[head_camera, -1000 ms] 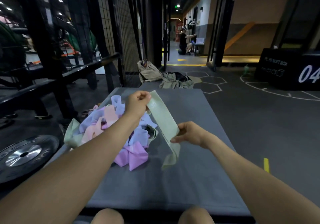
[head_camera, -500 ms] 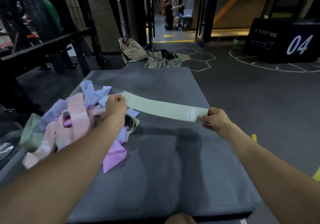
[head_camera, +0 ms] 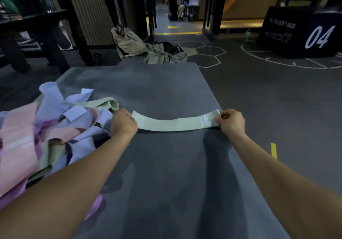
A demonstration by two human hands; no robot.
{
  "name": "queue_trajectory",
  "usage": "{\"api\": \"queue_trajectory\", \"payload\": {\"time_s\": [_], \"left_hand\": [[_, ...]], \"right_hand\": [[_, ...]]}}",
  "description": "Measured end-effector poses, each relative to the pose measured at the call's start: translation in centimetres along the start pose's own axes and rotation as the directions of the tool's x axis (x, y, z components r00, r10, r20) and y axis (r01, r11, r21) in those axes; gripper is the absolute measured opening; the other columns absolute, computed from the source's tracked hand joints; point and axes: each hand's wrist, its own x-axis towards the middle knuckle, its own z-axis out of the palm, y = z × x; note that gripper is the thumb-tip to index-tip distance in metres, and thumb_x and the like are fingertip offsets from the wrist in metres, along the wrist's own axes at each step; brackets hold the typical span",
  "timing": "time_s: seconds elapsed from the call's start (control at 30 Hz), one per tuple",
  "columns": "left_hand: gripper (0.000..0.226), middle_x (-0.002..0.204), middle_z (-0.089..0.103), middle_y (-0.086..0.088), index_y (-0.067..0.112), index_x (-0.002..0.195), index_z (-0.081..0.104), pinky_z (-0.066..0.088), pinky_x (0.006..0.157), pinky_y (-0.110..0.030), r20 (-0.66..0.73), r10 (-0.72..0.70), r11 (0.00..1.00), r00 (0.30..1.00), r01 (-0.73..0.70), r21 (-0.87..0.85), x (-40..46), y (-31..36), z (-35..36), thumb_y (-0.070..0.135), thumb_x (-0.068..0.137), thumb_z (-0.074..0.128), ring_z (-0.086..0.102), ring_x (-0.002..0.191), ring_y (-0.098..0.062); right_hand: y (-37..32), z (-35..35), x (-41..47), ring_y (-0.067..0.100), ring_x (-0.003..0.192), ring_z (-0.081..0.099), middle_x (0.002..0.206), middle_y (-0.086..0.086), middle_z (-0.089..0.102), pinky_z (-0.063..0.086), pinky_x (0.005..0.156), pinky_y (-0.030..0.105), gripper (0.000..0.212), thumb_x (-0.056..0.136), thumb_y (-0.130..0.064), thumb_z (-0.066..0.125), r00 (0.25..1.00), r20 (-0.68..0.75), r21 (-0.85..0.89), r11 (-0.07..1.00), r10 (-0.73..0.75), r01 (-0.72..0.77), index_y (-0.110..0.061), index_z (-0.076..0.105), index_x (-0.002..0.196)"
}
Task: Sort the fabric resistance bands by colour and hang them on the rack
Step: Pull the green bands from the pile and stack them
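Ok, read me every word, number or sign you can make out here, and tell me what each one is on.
"04": large white digits on the black box.
"PLYO SOFT BOX": faint white lettering on that box, partly blurred.
"30": digits on the green band, by the left hand.
White label near the right hand: too small to read.

Grey mat (head_camera: 157, 83) in foreground. Beyond its far edge: khaki bag (head_camera: 127, 42) and crumpled clothes (head_camera: 162, 54) on the floor. Black box (head_camera: 299, 35) marked "04" far right. Hexagon markings (head_camera: 205, 52) on the floor, yellow tape (head_camera: 273, 150) right of mat. A person (head_camera: 174, 3) sits far down the corridor.
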Motion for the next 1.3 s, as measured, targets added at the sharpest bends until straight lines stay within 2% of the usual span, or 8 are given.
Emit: {"api": "queue_trajectory", "payload": {"time_s": [0.17, 0.3, 0.4, 0.57, 0.7, 0.93, 1.1, 1.3], "left_hand": [[0.022, 0.112, 0.062, -0.021, -0.003, 0.105, 0.060, 0.040, 0.070, -0.033, 0.136, -0.057, 0.976, 0.989, 0.027, 0.216, 1.0, -1.4, 1.0, 0.003, 0.087, 0.049, 0.058, 0.102, -0.038], [0.019, 0.115, 0.061, -0.016, 0.003, 0.107, 0.060, 0.041, 0.076, -0.033, 0.113, -0.004, 0.988, 0.994, -0.013, 0.155, 1.1, -1.8, 0.8, 0.009, 0.089, 0.054, 0.056, 0.106, -0.035], [0.013, 0.111, 0.062, -0.014, 0.008, 0.100, 0.059, 0.036, 0.072, -0.029, 0.091, 0.027, 0.996, 0.995, -0.035, 0.084, 0.9, -1.7, 0.9, 0.009, 0.088, 0.055, 0.056, 0.101, -0.033], [0.011, 0.109, 0.060, -0.012, 0.010, 0.098, 0.056, 0.038, 0.069, -0.032, 0.122, 0.075, 0.977, 0.990, -0.098, 0.189, 0.9, -2.1, 1.2, 0.010, 0.088, 0.053, 0.055, 0.097, -0.031], [0.012, 0.109, 0.061, -0.011, 0.010, 0.098, 0.058, 0.039, 0.070, -0.031, 0.127, 0.129, 0.972, 0.983, -0.151, 0.179, 0.5, -2.0, 0.3, 0.013, 0.087, 0.057, 0.056, 0.099, -0.031], [0.021, 0.111, 0.060, -0.006, 0.012, 0.104, 0.060, 0.046, 0.087, -0.035, 0.063, 0.426, 0.905, 0.903, -0.425, -0.034, -2.7, -2.4, -4.9, 0.006, 0.085, 0.057, 0.058, 0.100, -0.026], [0.022, 0.111, 0.059, -0.009, 0.010, 0.103, 0.062, 0.045, 0.085, -0.034, 0.019, 0.413, 0.910, 0.910, -0.413, -0.026, -5.7, -5.5, -10.0, 0.003, 0.083, 0.056, 0.059, 0.099, -0.028], [0.018, 0.108, 0.059, -0.008, 0.015, 0.101, 0.064, 0.048, 0.081, -0.038, 0.026, 0.382, 0.922, 0.924, -0.383, 0.060, -8.6, -10.0, -13.8, 0.012, 0.083, 0.060, 0.060, 0.093, -0.029]], "right_hand": [[1.1, 0.3, 0.2, 0.019, 0.082, 0.053, 0.091, 0.008, 0.062, 0.038, 0.072, 0.025, 0.014, 0.089, -0.013, 0.061, 0.999, -0.015, -0.040, 0.999, -0.028, 0.028, -0.005, 0.065, 0.099], [1.5, 0.4, -0.1, 0.024, 0.092, 0.059, 0.101, 0.011, 0.066, 0.040, 0.076, 0.024, 0.017, 0.090, -0.005, 0.055, 0.995, -0.075, -0.063, 0.996, -0.062, 0.057, -0.003, 0.065, 0.103], [1.6, 0.6, -0.2, 0.022, 0.088, 0.057, 0.101, 0.012, 0.066, 0.041, 0.075, 0.026, 0.018, 0.090, -0.003, 0.051, 0.991, -0.111, -0.065, 0.996, -0.068, 0.061, -0.003, 0.064, 0.102], [2.0, 1.1, -0.2, 0.034, 0.098, 0.057, 0.104, 0.018, 0.062, 0.045, 0.081, 0.036, 0.018, 0.088, -0.003, 0.049, 0.989, -0.101, -0.180, 0.980, -0.107, 0.087, -0.002, 0.063, 0.100], [1.3, 0.5, -0.4, 0.035, 0.110, 0.050, 0.116, 0.018, 0.053, 0.043, 0.088, 0.039, 0.026, 0.087, -0.005, 0.056, 0.988, -0.102, -0.263, 0.961, -0.113, 0.083, -0.002, 0.060, 0.113], [-3.1, 1.8, -5.0, 0.029, 0.103, 0.057, 0.113, 0.013, 0.060, 0.043, 0.083, 0.030, 0.027, 0.086, -0.008, 0.061, 0.979, 0.040, -0.191, 0.960, -0.202, 0.205, -0.005, 0.062, 0.113], [-6.8, 4.7, -11.7, 0.021, 0.084, 0.053, 0.089, 0.003, 0.055, 0.038, 0.074, 0.026, 0.022, 0.085, -0.008, 0.062, 0.954, 0.191, -0.108, 0.961, -0.230, 0.253, -0.002, 0.064, 0.107], [-9.0, 8.8, -19.5, 0.031, 0.100, 0.060, 0.104, 0.015, 0.067, 0.044, 0.082, 0.029, 0.019, 0.086, -0.005, 0.057, 0.882, 0.362, -0.072, 0.934, -0.302, 0.349, -0.002, 0.065, 0.102]]}}
